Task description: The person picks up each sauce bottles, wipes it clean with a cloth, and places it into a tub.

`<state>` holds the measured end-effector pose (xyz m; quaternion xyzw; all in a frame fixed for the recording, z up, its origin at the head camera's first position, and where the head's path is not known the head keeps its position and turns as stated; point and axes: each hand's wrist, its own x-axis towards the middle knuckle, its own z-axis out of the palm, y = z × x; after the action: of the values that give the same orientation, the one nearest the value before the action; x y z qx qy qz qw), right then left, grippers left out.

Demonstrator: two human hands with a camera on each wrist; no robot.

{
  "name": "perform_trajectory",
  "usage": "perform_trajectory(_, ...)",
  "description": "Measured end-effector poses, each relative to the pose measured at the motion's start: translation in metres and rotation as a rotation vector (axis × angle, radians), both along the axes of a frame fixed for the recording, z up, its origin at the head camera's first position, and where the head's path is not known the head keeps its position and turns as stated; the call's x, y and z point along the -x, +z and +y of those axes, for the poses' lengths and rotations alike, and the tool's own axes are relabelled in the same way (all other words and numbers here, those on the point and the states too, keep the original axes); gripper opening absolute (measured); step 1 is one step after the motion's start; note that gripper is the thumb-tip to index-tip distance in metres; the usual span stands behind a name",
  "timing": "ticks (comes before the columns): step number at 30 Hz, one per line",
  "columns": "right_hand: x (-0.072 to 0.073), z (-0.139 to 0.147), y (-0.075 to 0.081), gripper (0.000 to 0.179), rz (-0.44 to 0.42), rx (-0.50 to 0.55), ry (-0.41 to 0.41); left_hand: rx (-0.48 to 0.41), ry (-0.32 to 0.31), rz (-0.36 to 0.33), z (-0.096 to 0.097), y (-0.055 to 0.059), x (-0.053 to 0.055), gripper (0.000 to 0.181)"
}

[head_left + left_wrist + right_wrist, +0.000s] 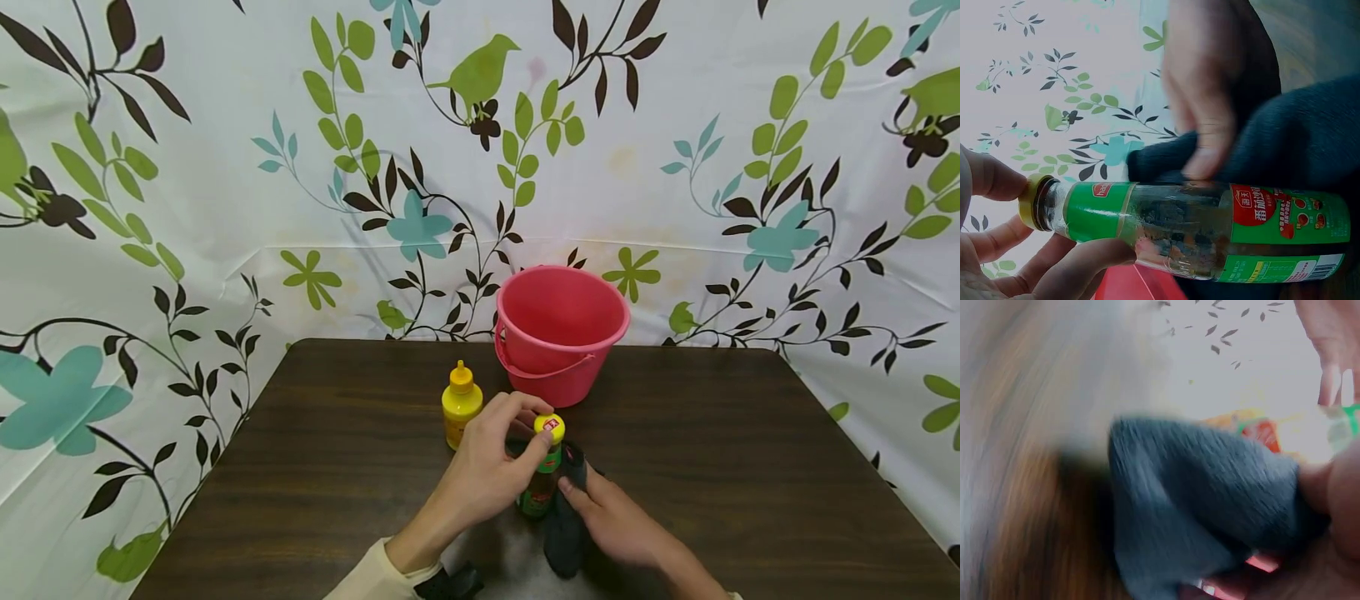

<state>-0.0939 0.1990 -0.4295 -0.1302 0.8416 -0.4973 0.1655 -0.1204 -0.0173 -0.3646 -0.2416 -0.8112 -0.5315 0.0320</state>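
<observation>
Backdrop [1110, 69] behind, only left wrist shows bottle's [1175, 225] barcode [1327, 268].

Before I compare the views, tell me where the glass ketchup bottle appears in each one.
Head: the glass ketchup bottle stands low, just right of centre, yellow cap up.
Left wrist: glass ketchup bottle sideways across the lower half, cap toward the left.
Right wrist: glass ketchup bottle blurred, right of centre, partly hidden by the dark grey cloth.
Shared landmark: that cloth, in all three views.
</observation>
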Motion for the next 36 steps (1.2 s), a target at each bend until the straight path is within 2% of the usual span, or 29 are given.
perform_trajectory(5, -0.004, -0.008, 0.017, 0.065, -0.079, 0.193, -0.121, -0.004, -0.008, -0.014, 0.001, 0.0, -0.001, 0.023)
perform_trajectory(9, -0.009, -0.012, 0.033, 0.053, -0.102, 0.272, -0.248, 0.001, -0.003, 0.005, 0.001, 0.001, -0.002, 0.023)
perform_trajectory(13, -0.015, -0.017, 0.047, 0.043, -0.082, 0.336, -0.316, 0.0, 0.012, 0.032, 0.001, 0.0, -0.003, 0.023)
perform_trajectory(19, -0.022, -0.017, 0.063, 0.042, -0.007, 0.411, -0.392, 0.025, 0.047, 0.071, 0.001, 0.0, -0.004, 0.023)
perform_trajectory(23, -0.025, -0.011, 0.074, 0.049, 0.045, 0.446, -0.425, 0.031, 0.062, 0.077, 0.002, 0.001, -0.006, 0.022)
perform_trajectory(27, -0.026, -0.005, 0.08, 0.053, 0.101, 0.453, -0.425, 0.026, 0.07, 0.075, 0.002, 0.0, -0.006, 0.021)
perform_trajectory(36, -0.025, -0.003, 0.075, 0.046, 0.151, 0.459, -0.391, 0.035, 0.109, 0.083, 0.002, 0.0, -0.008, 0.021)
